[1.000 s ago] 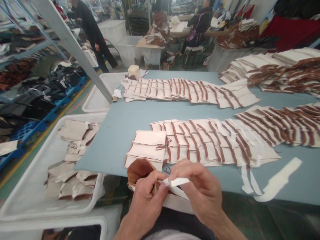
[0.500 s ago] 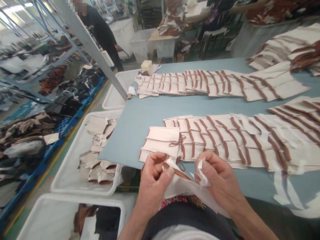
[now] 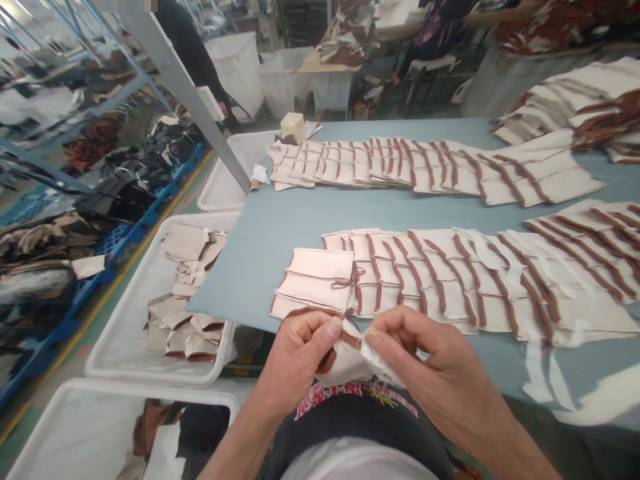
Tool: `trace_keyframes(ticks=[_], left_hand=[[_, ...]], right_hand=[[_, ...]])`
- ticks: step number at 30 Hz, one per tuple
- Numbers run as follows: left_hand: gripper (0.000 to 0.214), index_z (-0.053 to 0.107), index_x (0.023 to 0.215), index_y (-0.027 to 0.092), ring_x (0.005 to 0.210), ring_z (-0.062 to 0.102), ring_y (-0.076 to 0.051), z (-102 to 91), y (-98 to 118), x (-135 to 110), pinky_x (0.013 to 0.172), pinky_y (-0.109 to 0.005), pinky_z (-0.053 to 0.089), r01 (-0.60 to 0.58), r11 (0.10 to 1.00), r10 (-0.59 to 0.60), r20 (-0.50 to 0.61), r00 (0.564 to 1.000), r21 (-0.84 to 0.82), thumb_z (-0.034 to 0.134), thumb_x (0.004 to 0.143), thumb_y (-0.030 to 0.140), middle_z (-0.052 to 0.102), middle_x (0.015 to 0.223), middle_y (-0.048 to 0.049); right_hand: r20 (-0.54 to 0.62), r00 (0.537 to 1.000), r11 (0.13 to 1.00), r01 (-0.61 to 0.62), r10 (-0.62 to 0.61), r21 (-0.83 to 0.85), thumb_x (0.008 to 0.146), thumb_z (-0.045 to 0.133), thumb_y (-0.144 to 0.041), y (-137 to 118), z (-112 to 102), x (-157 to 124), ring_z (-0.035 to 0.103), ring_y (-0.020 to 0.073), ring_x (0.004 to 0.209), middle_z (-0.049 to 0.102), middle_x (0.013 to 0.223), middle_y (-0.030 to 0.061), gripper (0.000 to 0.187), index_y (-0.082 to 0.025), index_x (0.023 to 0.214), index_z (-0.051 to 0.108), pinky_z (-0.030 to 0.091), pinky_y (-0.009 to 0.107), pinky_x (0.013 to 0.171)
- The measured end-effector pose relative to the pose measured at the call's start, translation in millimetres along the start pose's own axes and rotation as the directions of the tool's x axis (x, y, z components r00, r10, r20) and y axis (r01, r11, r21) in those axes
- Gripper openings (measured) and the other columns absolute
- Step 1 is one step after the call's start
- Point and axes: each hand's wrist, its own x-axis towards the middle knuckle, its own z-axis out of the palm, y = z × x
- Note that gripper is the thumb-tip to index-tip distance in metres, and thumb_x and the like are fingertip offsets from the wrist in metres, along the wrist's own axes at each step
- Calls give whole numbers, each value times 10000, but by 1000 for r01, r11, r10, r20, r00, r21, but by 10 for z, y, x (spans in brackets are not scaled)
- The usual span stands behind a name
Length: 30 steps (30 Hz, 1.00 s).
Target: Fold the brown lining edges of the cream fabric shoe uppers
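Observation:
My left hand (image 3: 300, 353) is closed in a pinch on a cream-and-brown leather piece (image 3: 346, 363) in front of my body. The fingers of my right hand (image 3: 430, 357) pinch a white paper strip (image 3: 373, 357) at the edge of that piece. Both hands are close together at the table's front edge. Just beyond them lies a cream panel (image 3: 315, 283) with brown edging and thin seams. A long overlapping row of similar panels (image 3: 395, 273) runs off to its right. The underside of the held piece is partly hidden by my fingers.
The blue-grey table (image 3: 265, 247) carries a second panel row (image 3: 360, 160) farther back. Loose white strips (image 3: 547, 373) hang at the front right. White bins (image 3: 117, 327) with leather pieces stand to the left, near a slanting metal post (image 3: 200, 113). A person (image 3: 185, 47) stands behind it.
My right hand has moved left, close to my left hand, with the white strip. The held leather piece is now bunched lower between the hands. The view has shifted slightly.

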Motion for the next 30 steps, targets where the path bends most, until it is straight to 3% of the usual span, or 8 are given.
trace_keyframes(ticks=[4, 8, 13, 23, 30], left_hand=[[572, 529, 607, 165, 440, 291, -55, 110, 133, 17, 451, -202, 208, -28, 1000, 28, 13, 1000, -6, 720, 807, 666, 420, 465, 65], [576, 479, 588, 182, 441, 292, -59, 150, 173, 33, 447, -205, 211, -64, 998, 64, -13, 998, -9, 694, 818, 664, 407, 465, 66], [563, 453, 589, 184, 470, 293, -63, 133, 121, 35, 459, -210, 221, -85, 995, 85, -8, 996, 45, 642, 878, 629, 406, 498, 60], [525, 463, 603, 178, 483, 304, -65, 68, 15, 27, 472, -212, 238, -93, 989, 95, -18, 995, 117, 577, 948, 557, 411, 517, 60], [561, 450, 581, 185, 467, 288, -65, 49, -12, 11, 463, -213, 232, -81, 993, 85, -51, 995, 88, 615, 904, 612, 405, 497, 61]], right_hand=[[-27, 999, 985, 42, -47, -167, 968, 565, -352, -89, 25, 31, 481, 114, 506, 536, 570, -53, 253, -209, 784, 663, 343, 233, 505], [-63, 994, 970, 72, -89, -233, 969, 592, -392, -90, 60, 37, 476, 119, 478, 519, 545, -56, 258, -218, 792, 663, 317, 247, 488], [-64, 993, 956, 73, -95, -283, 968, 605, -404, -55, 105, 56, 421, 125, 450, 456, 511, -68, 253, -228, 790, 646, 270, 257, 469], [-66, 984, 921, 131, -166, -368, 981, 598, -364, -40, 168, 66, 411, 117, 436, 479, 527, -74, 241, -230, 783, 622, 266, 256, 488], [-109, 975, 902, 134, -195, -411, 988, 581, -372, 50, 275, 62, 444, 125, 429, 506, 523, -66, 238, -230, 808, 645, 274, 259, 501]])
